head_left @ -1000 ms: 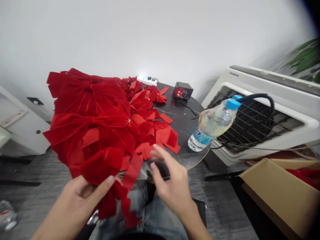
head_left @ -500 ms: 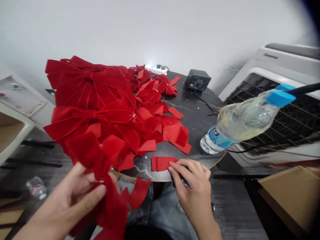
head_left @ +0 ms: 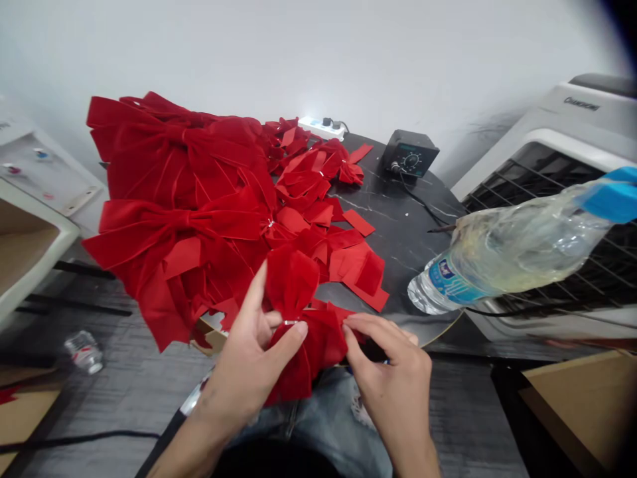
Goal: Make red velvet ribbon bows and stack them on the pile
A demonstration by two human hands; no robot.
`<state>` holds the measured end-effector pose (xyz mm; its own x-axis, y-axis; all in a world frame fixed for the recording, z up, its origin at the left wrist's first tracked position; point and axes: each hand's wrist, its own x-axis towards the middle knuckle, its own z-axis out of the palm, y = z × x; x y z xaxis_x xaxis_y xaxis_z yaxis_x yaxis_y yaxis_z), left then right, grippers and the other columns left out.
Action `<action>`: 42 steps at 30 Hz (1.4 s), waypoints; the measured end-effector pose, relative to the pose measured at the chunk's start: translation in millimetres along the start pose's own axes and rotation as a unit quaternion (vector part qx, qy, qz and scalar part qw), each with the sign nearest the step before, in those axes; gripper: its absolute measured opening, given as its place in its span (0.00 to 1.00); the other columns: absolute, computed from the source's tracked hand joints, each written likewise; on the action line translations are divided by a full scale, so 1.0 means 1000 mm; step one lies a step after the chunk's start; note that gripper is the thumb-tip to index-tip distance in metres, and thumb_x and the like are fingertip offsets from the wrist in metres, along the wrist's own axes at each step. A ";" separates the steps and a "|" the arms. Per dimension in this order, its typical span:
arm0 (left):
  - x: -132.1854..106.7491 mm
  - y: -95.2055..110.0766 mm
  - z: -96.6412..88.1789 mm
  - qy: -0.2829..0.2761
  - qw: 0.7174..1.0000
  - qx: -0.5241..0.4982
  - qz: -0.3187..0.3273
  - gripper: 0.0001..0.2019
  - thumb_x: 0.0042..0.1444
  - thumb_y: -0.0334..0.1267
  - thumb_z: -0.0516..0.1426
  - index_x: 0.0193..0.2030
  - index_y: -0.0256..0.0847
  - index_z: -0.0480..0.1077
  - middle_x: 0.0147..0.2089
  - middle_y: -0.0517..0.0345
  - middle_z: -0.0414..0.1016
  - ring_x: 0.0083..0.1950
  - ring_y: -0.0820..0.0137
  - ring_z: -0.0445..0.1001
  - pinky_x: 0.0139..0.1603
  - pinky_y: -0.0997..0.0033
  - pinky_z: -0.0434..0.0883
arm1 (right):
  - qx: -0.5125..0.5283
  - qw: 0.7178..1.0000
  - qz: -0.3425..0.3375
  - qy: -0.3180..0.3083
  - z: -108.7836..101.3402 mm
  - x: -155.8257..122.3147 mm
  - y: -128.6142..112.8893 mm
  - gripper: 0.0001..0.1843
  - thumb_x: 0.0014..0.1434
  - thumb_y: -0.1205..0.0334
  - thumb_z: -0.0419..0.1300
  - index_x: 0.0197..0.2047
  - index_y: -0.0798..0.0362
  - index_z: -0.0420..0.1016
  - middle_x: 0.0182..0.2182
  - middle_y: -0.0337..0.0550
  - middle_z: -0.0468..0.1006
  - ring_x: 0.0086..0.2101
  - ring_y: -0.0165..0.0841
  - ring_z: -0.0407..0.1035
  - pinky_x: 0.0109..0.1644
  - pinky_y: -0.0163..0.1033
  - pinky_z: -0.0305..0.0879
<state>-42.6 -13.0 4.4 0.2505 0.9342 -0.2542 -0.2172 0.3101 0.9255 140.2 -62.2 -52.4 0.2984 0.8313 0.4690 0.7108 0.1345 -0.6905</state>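
Note:
My left hand (head_left: 249,352) holds a red velvet bow (head_left: 298,332) at its pinched middle, where a thin metal wire shows. My right hand (head_left: 393,378) pinches the bow's right side with its fingertips, on a red velvet strip there. Both hands are over my jeans (head_left: 308,418), just in front of the table edge. A large heap of finished velvet bows (head_left: 174,212) lies to the left. Cut red strips (head_left: 358,265) sit beside it on the round black marble table (head_left: 403,226).
A plastic water bottle (head_left: 507,255) with a blue cap lies at the table's right edge. A black dial box (head_left: 409,154) and a power strip (head_left: 322,127) stand behind. A white grilled appliance (head_left: 542,172) and a cardboard box (head_left: 562,398) are on the right.
My right hand has moved from the strip on the table to the bow, and the strip lying there is gone. Both hands now meet at the bow's middle. The view has shifted slightly.

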 end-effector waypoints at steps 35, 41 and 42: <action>-0.059 0.013 -0.057 -0.075 0.996 -0.050 -0.025 0.16 0.73 0.53 0.61 0.42 0.41 0.73 0.34 0.55 0.78 0.37 0.65 0.80 0.40 0.66 0.76 | 0.417 0.886 0.120 -0.162 0.019 0.001 -0.064 0.06 0.73 0.57 0.66 0.43 0.44 0.84 0.39 0.38 0.87 0.37 0.29 0.84 0.40 0.28 0.79; -0.047 0.000 -0.050 -0.051 0.992 -0.112 -0.030 0.22 0.55 0.49 0.76 0.44 0.42 0.74 0.41 0.53 0.81 0.46 0.60 0.82 0.53 0.61 0.77 | 0.249 0.960 -0.039 -0.119 0.012 -0.002 -0.065 0.12 0.72 0.72 0.64 0.50 0.45 0.85 0.39 0.40 0.86 0.35 0.31 0.82 0.41 0.34 0.81; -0.045 -0.003 -0.048 -0.034 0.990 -0.122 -0.055 0.22 0.55 0.49 0.76 0.47 0.42 0.74 0.39 0.54 0.82 0.43 0.61 0.83 0.50 0.62 0.79 | 0.237 0.963 -0.065 -0.111 0.011 -0.004 -0.063 0.14 0.70 0.74 0.65 0.50 0.45 0.85 0.42 0.41 0.85 0.37 0.32 0.83 0.41 0.34 0.82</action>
<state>-98.7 -47.0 -0.5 0.3470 0.8807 -0.3224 -0.4047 0.4507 0.7957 87.4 -68.0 -16.9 0.0460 0.8786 0.4754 0.3468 0.4322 -0.8324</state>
